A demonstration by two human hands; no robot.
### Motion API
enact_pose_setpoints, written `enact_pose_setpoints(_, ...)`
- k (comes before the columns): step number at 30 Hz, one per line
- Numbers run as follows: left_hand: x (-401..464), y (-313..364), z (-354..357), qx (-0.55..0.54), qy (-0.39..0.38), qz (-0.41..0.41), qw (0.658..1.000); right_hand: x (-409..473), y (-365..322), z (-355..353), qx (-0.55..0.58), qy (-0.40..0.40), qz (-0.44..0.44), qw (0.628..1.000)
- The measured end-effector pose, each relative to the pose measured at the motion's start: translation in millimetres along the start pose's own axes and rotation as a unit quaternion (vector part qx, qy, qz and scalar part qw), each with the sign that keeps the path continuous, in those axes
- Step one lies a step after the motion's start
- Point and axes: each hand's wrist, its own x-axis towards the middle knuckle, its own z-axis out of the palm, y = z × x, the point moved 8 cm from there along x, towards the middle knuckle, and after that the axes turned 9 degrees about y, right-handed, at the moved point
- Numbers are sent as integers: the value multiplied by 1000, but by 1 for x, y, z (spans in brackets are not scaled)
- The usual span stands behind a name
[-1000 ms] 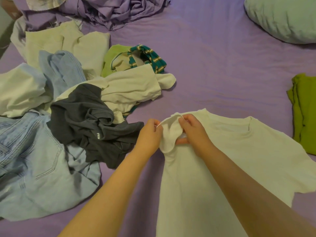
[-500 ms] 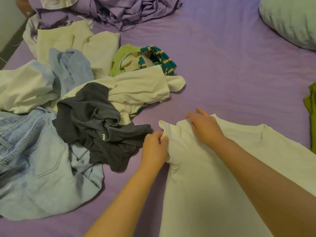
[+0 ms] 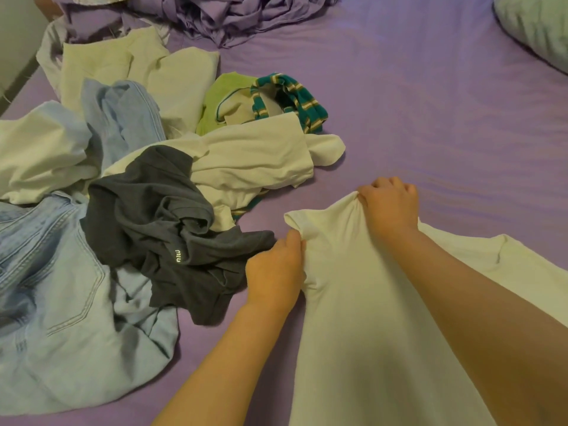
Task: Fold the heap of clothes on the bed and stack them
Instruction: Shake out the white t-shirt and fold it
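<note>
On the purple bed (image 3: 430,103), beside the heap of clothes (image 3: 123,210), I am pinching the soft, light white T-shirt (image 3: 353,318) at its sleeve, left hand (image 3: 275,272) and right hand (image 3: 388,207) both curled tight on fabric.

Both hands, left (image 3: 274,269) and right (image 3: 389,206), reach forward with fingers curled (each pinching cloth).
</note>
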Motion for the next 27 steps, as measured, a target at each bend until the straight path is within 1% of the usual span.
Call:
enact_pose_setpoints(1, 4, 1, 4, 10, 12, 16, 1000, 1, 1, 3, 3, 4, 2, 1000)
enact_pose_setpoints(3, 6, 7, 4, 20, 15, 36, 999, -1, 0, 4, 46, 29, 3, 999)
enact_pose_setpoints(6, 1, 18, -4, 3, 36, 47, 998, -28, -8, -10, 112, 109, -3, 988)
enact_pose_setpoints(7, -6, 24, -7, -19, 51, 69, 996, -48, -10, -15, 125, 131, -1, 983)
enact_pose_setpoints(8, -15, 31, -10, -43, 70, 107, 991, -71, -13, -17, 137, 132, -5, 982)
enact_pose_setpoints(10, -42, 45, -9, -72, 82, 193, 975, -126, -21, -15, 150, 120, -19, 981)
enact_pose_setpoints(11, -59, 49, -4, -72, 72, 235, 967, -153, -25, -12, 151, 109, -24, 982)
enact_pose_setpoints(13, -90, 50, 20, -35, 8, 301, 953, -197, -33, 1, 137, 51, -27, 989)
enact_pose_setpoints(14, -101, 46, 35, 1, -38, 311, 950, -212, -36, 10, 124, 12, -27, 992)
enact_pose_setpoints(15, -106, 39, 46, 39, -87, 304, 948, -221, -37, 19, 108, -23, -30, 993)
enact_pose_setpoints(16, -107, 32, 51, 65, -114, 294, 947, -224, -38, 27, 93, -48, -38, 994)
enact_pose_setpoints(18, -105, 24, 55, 99, -140, 294, 940, -218, -35, 34, 63, -84, -52, 993)
enact_pose_setpoints(20, -107, 24, 59, 101, -175, 297, 933, -214, -28, 36, 45, -108, -48, 992)
enact_pose_setpoints(21, -109, 25, 56, 86, -184, 283, 937, -216, -24, 36, 44, -126, -35, 990)
enact_pose_setpoints(23, -115, 27, 41, 30, -173, 216, 961, -231, -23, 33, 49, -143, -19, 988)
enact_pose_setpoints(24, -122, 24, 38, -4, -185, 168, 968, -244, -27, 32, 54, -147, -25, 987)
enact_pose_setpoints(26, -148, 14, 42, -26, -250, 99, 963, -278, -42, 30, 63, -166, -57, 982)
enact_pose_setpoints(27, -162, 13, 43, -16, -274, 92, 957, -296, -49, 29, 66, -171, -73, 980)
